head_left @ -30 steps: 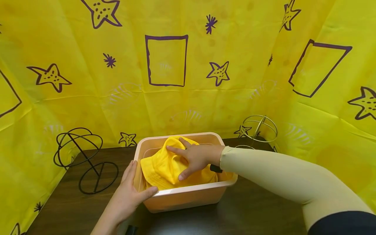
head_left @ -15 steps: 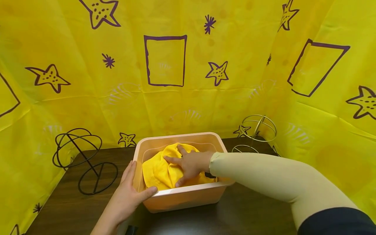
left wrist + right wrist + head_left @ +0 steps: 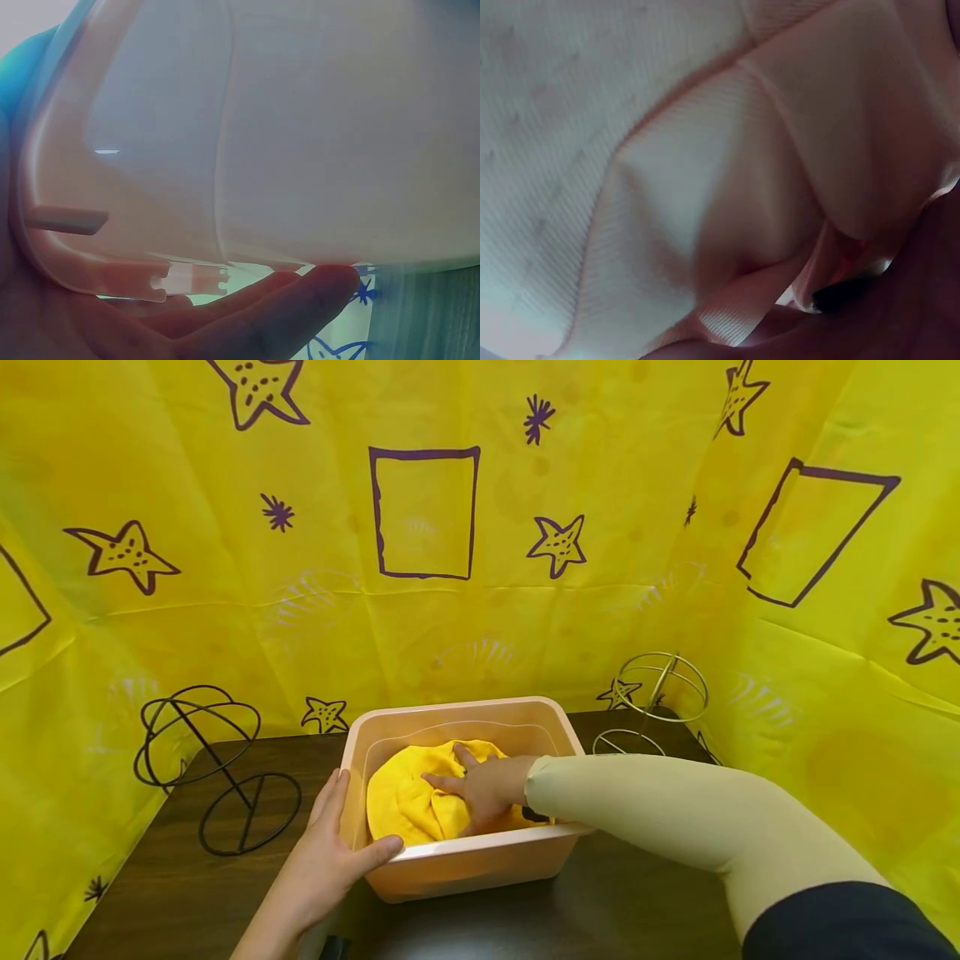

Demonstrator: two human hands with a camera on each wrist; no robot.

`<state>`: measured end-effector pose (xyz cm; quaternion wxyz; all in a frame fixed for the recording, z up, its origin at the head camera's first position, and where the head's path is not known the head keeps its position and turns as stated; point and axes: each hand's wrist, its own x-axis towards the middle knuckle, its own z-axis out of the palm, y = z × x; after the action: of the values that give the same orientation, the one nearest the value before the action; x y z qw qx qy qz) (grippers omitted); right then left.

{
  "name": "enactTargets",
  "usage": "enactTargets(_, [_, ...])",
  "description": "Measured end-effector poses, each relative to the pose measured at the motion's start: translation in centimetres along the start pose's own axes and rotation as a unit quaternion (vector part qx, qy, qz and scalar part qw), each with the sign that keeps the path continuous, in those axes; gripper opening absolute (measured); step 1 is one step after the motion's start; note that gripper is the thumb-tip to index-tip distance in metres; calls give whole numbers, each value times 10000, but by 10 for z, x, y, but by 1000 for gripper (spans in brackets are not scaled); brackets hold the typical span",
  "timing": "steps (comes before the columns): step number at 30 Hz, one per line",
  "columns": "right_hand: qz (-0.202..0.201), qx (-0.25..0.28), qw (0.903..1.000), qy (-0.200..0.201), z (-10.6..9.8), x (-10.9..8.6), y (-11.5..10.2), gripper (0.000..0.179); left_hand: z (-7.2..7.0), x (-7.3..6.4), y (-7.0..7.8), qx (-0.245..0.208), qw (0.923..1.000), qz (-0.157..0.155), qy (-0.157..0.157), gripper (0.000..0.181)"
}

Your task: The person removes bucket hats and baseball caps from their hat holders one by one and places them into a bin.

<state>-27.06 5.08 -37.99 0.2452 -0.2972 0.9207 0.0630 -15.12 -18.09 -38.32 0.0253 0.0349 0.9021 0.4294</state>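
A yellow bucket hat lies crumpled inside a peach plastic bin. My right hand presses down on the hat with its fingers spread; its thumb is hidden. In the right wrist view, folds of the hat's stitched cloth fill most of the picture. At the bin's front left corner, my left hand holds the rim, thumb over the front edge and fingers along the outside of the left wall. The left wrist view shows those fingers under the bin's smooth wall.
A black wire stand is on the dark wood table to the left of the bin. Behind the right forearm stands a gold wire stand. Yellow patterned cloth hangs at the back and both sides.
My right hand has moved down and slightly left, deeper into the bin. The hat has sunk and flattened under it. My left hand has stayed on the rim.
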Motion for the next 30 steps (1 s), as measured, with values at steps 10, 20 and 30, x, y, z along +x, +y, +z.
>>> enactTargets(10, [-2,24,9998,-214,2,5,-4,104,1,0,-2,-20,9999,76,95,117])
enactTargets(20, [207,76,9987,-454,7,14,-6,112,2,1,-2,-22,9999,76,111,117])
enactTargets(30, [503,32,9958,-764,14,30,-6,117,0,1,1,23,9999,49,114,118])
